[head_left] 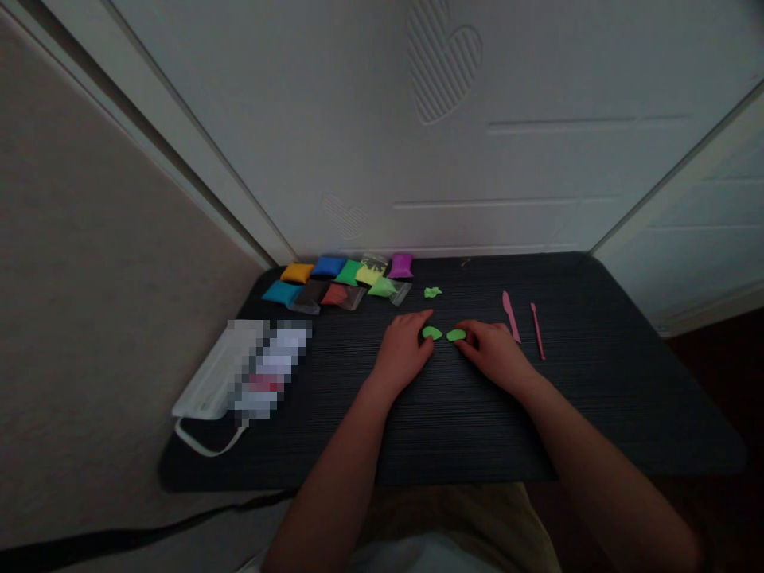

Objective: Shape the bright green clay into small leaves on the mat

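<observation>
Two small flattened light-green clay pieces lie side by side in the middle of the dark table (465, 430), a narrow gap between them. My left hand (403, 350) has its thumb and a finger at the edges of the left clay piece (432, 333), with the index finger stretched out beyond it. The right clay piece (456, 335) is pinched at its outer end by the thumb and fingertips of my right hand (493, 350). Just behind them sits a crumpled scrap of light-green clay (433, 293).
Several packets of coloured clay (297, 274) are grouped at the back left. A pink plastic knife (511, 315) and a thin pink modelling tool (538, 330) lie to the right. A white face mask (224, 374) rests at the left edge, beside a blurred-out item.
</observation>
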`<state>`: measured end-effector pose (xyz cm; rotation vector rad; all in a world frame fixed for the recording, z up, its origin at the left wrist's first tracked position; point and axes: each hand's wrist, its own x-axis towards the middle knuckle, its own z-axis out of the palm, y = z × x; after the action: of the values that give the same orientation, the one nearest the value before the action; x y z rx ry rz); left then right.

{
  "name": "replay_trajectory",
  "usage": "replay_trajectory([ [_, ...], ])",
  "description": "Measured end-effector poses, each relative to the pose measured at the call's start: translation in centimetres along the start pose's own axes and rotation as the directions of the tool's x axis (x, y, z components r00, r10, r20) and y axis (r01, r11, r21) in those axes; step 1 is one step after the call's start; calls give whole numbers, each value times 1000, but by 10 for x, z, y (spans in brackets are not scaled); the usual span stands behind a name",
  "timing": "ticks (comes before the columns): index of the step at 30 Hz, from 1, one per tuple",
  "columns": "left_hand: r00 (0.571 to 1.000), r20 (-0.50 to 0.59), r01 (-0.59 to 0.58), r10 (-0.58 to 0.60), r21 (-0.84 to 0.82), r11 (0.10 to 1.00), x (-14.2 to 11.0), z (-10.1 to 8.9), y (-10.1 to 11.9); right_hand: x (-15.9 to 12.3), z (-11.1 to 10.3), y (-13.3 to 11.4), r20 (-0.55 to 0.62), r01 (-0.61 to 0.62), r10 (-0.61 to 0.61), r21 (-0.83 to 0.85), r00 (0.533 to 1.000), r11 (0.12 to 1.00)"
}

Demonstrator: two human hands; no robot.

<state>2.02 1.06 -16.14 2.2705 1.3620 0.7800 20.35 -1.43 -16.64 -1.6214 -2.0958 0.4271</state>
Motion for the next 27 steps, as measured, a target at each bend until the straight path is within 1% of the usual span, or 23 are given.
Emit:
replay_trajectory([
  [2,999,-40,18,-19,-27,999,1,-2,0,1,-1,-2,-16,8,-8,6,1000,1000],
  [4,997,-55,54,-57,-60,997,1,-4,0,1,-3,-5,-33,26,-25,16,999,1000],
  [7,994,-32,97,-102,-119,988,2,-6,0,0,-6,-10,-75,61,-59,21,995,998],
  [11,995,-5,96,-99,-195,976,2,-8,2,-3,-9,-15,-122,98,-94,22,988,995],
  [16,994,25,108,-106,-263,959,2,-9,5,-4,-10,-16,-163,132,-127,19,978,991],
  [20,992,46,126,-117,-309,943,2,-7,7,-5,-11,-17,-168,175,-167,30,971,984],
  [24,990,69,137,-119,-375,917,0,-7,11,-8,-12,-19,-171,184,-166,100,971,978],
  [27,995,23,103,-102,-367,924,-2,-8,16,-10,-12,-20,-176,156,-119,218,977,963],
])
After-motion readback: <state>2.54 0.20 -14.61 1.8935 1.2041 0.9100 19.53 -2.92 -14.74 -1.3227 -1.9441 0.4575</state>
